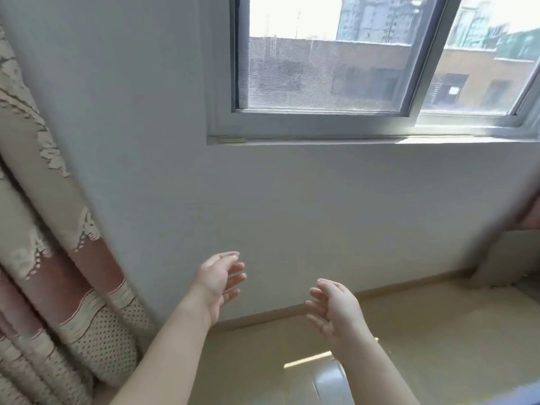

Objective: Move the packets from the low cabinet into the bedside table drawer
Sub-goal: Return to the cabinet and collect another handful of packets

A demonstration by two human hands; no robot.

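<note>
My left hand and my right hand are raised in front of me, palms turned toward each other, fingers relaxed and holding nothing. They hang in the air before a white wall. No packets, cabinet or bedside table drawer appear in the head view.
A window with a grey frame sits above the wall, buildings outside. A patterned beige and pink curtain hangs at the left. Light tiled floor runs along a skirting board. A blurred pale object stands at the far right.
</note>
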